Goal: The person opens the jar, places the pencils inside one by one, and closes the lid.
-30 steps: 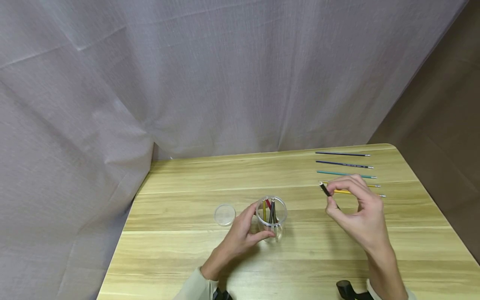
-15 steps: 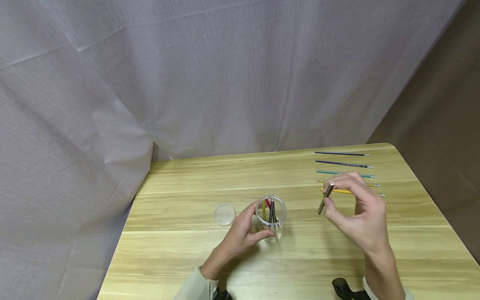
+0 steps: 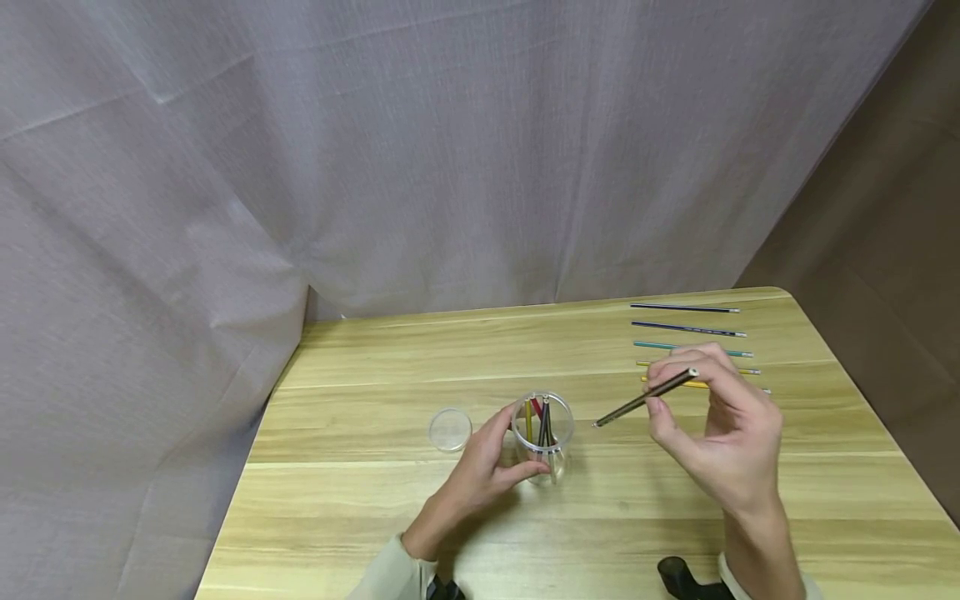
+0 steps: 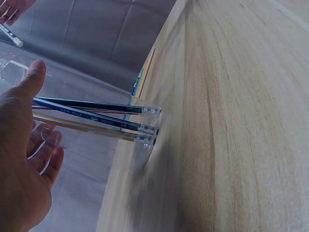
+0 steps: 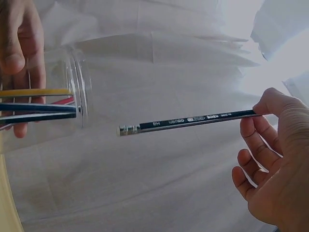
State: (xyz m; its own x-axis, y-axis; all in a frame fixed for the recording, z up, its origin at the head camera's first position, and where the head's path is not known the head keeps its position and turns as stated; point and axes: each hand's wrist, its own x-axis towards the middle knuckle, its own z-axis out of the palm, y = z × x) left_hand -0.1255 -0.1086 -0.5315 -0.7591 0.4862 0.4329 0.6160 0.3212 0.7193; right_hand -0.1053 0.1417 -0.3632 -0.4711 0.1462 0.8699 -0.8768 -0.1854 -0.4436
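Observation:
My left hand (image 3: 480, 467) grips a clear plastic jar (image 3: 571, 427) standing upright on the table. Inside it are several pencils, among them a dark blue one (image 4: 87, 114) and a yellow one (image 5: 38, 92); their eraser ends point down at the jar's bottom. To the right of the jar and above the table, my right hand (image 3: 723, 433) pinches a dark pencil (image 3: 633, 406) between thumb and fingers near its plain end. The pencil's white eraser (image 5: 120, 131) points at the jar's mouth, a short gap apart from it.
A clear round lid (image 3: 450, 430) lies left of the jar. At the back right several pencils lie in a row: dark blue ones (image 3: 686, 308), a teal one (image 3: 654, 344) and yellow ones (image 3: 745, 371). A grey curtain (image 3: 450, 167) hangs behind the table (image 3: 360, 500).
The pencil has turned in my right hand's fingers, so its eraser end now points left and down towards the jar. The left hand and jar have stayed in place.

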